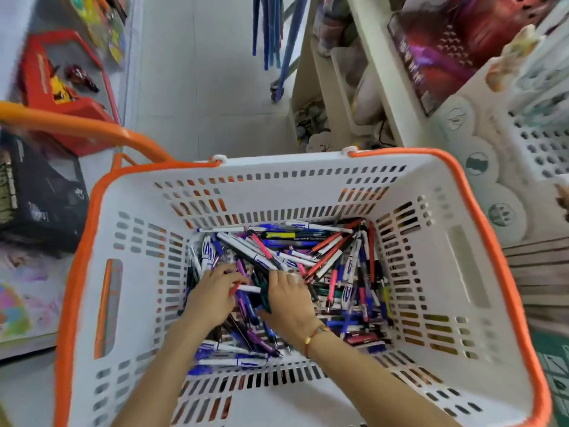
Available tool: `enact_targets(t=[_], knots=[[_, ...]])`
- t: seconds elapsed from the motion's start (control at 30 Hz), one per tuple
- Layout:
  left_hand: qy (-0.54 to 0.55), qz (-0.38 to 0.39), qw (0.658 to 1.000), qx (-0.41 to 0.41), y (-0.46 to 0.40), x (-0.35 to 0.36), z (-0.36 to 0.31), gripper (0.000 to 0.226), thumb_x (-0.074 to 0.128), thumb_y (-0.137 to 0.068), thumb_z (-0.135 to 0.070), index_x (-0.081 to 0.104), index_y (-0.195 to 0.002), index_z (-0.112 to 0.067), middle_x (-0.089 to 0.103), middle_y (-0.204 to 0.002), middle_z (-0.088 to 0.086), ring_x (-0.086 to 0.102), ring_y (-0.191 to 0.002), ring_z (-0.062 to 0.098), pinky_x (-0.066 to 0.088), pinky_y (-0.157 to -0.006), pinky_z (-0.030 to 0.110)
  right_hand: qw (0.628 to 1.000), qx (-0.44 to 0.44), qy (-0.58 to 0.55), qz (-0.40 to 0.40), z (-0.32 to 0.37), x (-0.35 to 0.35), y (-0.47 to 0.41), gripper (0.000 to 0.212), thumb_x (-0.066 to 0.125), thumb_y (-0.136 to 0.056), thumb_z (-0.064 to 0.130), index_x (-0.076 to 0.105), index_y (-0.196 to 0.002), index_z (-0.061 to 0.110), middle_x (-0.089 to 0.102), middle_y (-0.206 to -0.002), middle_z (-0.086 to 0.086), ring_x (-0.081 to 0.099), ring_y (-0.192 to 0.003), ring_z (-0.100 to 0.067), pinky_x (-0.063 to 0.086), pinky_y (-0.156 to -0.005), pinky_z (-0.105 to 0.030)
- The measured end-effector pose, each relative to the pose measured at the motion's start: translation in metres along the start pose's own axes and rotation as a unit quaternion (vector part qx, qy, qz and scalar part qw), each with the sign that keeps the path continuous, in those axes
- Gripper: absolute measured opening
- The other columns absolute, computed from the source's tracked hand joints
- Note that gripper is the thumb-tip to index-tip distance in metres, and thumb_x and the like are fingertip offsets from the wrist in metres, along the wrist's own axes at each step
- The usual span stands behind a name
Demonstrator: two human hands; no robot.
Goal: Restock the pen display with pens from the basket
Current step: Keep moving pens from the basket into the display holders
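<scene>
Basket (455,272): white slotted plastic with orange rim, filling the near centre; one orange handle swung out to far left.
Pens (308,257): loose heap across the basket floor, mixed blue, white, red, pink and purple; long axes crossing every way, many running near-left to far-right.
Left hand (212,295): down in the heap left of centre, fingers curled among pens; whether anything is actually pinched, cannot tell.
Right hand (289,298): just beside the left, palm down, fingers curled round a small bunch of dark and green pens.
Key relation: pens directly under and between both hands, more lying to the far right; right hand nearer that larger share.
Pen display (542,140): probably the white perforated rack at far right, well apart from both hands, above the basket rim; not certain.
Writing: blue print on white barrels, too blurred to read; round emblems on the right-hand fixture, likewise unreadable.
</scene>
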State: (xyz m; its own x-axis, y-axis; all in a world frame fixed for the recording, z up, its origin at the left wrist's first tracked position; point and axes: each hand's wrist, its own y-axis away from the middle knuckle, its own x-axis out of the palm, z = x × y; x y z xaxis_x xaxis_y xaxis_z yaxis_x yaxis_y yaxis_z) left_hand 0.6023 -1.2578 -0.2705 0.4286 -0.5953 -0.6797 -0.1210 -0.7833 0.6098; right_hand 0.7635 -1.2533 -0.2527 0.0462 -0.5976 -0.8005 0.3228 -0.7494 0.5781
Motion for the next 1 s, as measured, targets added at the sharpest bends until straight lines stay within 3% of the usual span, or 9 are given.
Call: enact_targets(t=[0.2, 0.3, 0.43, 0.5, 0.6, 0.7, 0.83, 0.93, 1.0], knots=[[-0.036, 0.072, 0.997, -0.019, -0.004, -0.016, -0.001, 0.057, 0.065, -0.090, -0.016, 0.047, -0.139, -0.036, 0.048, -0.134, 0.003, 0.054, -0.119, 0.022, 0.047, -0.096, 0.037, 0.996, 0.088, -0.027, -0.006, 0.029, 0.020, -0.020, 0.060, 0.065, -0.090, 0.034, 0.033, -0.130, 0.003, 0.048, -0.129, -0.015, 0.054, -0.114, -0.028, 0.048, -0.087, -0.035], [-0.033, 0.001, 0.999, -0.043, 0.002, -0.026, -0.006, 0.053, 0.063, -0.092, -0.020, 0.046, -0.141, -0.031, 0.053, -0.136, 0.003, 0.055, -0.120, 0.023, 0.048, -0.095, 0.038, 0.995, 0.084, -0.042, -0.012, 0.030, 0.021, -0.025, 0.050, 0.062, -0.091, 0.025, 0.035, -0.128, 0.003, 0.052, -0.126, -0.015, 0.059, -0.107, -0.028, 0.048, -0.078, -0.034], [0.064, -0.104, 0.988, -0.095, 0.010, -0.041, -0.015, 0.027, 0.046, -0.100, -0.028, 0.058, -0.124, -0.021, 0.066, -0.110, 0.004, 0.065, -0.086, 0.027, 0.050, -0.075, 0.034, 0.994, 0.027, -0.088, 0.057, 0.013, -0.002, -0.019, 0.046, 0.057, -0.095, 0.021, 0.035, -0.130, 0.001, 0.058, -0.117, -0.016, 0.061, -0.100, -0.033, 0.041, -0.067, -0.034], [0.085, -0.129, 0.982, -0.110, 0.012, -0.047, -0.020, 0.027, 0.040, -0.103, -0.032, 0.057, -0.116, -0.015, 0.066, -0.103, 0.005, 0.062, -0.071, 0.024, 0.051, -0.071, 0.035, 0.979, 0.015, -0.162, 0.124, -0.004, -0.012, -0.015, 0.041, 0.054, -0.097, 0.020, 0.035, -0.129, 0.003, 0.061, -0.098, -0.012, 0.059, -0.078, -0.028, 0.039, -0.060, -0.034], [0.072, -0.115, 0.982, -0.129, 0.017, -0.052, -0.026, 0.037, 0.034, -0.104, -0.039, 0.058, -0.103, -0.011, 0.065, -0.080, 0.002, 0.056, -0.060, 0.018, 0.046, -0.063, 0.030, 0.925, 0.034, -0.335, 0.177, -0.023, -0.032, -0.001, 0.009, 0.050, -0.097, 0.010, 0.041, -0.101, 0.013, 0.041, -0.069, -0.004, 0.037, -0.054, -0.015, 0.032, -0.054, -0.031], [0.203, 0.018, 0.968, -0.147, 0.016, -0.059, -0.035, 0.053, 0.029, -0.105, -0.044, 0.064, -0.102, -0.004, 0.072, -0.083, 0.003, 0.068, -0.065, 0.018, 0.050, -0.068, 0.028, 0.852, 0.122, -0.483, 0.161, -0.037, -0.056, 0.021, 0.011, 0.054, -0.098, 0.013, 0.047, -0.091, 0.009, 0.034, -0.062, -0.003, 0.031, -0.048, -0.012, 0.033, -0.043, -0.021], [0.343, 0.201, 0.911, -0.111, 0.023, -0.067, -0.055, 0.048, 0.029, -0.105, -0.043, 0.059, -0.119, -0.008, 0.070, -0.093, 0.003, 0.071, -0.071, 0.016, 0.057, -0.058, 0.027, 0.732, 0.176, -0.643, 0.141, -0.052, -0.072, 0.044, 0.022, 0.062, -0.094, 0.025, 0.073, -0.085, 0.009, 0.042, -0.075, -0.014, 0.035, -0.061, -0.019, 0.040, -0.055, -0.020], [0.358, 0.240, 0.902, -0.026, 0.031, -0.069, -0.070, 0.054, 0.032, -0.102, -0.049, 0.055, -0.130, -0.009, 0.071, -0.110, 0.006, 0.073, -0.085, 0.016, 0.059, -0.074, 0.027, 0.698, 0.166, -0.685, 0.125, -0.057, -0.081, 0.056, 0.020, 0.058, -0.096, 0.026, 0.075, -0.096, 0.015, 0.060, -0.095, 0.001, 0.050, -0.070, -0.009, 0.046, -0.060, -0.016], [0.369, 0.266, 0.891, 0.005, 0.039, -0.071, -0.075, 0.059, 0.030, -0.098, -0.055, 0.057, -0.128, -0.012, 0.072, -0.113, 0.005, 0.073, -0.092, 0.016, 0.059, -0.077, 0.028, 0.679, 0.155, -0.706, 0.131, -0.057, -0.085, 0.059, 0.018, 0.055, -0.098, 0.029, 0.070, -0.103, 0.020, 0.058, -0.107, 0.005, 0.054, -0.089, -0.002, 0.048, -0.079, -0.023]])
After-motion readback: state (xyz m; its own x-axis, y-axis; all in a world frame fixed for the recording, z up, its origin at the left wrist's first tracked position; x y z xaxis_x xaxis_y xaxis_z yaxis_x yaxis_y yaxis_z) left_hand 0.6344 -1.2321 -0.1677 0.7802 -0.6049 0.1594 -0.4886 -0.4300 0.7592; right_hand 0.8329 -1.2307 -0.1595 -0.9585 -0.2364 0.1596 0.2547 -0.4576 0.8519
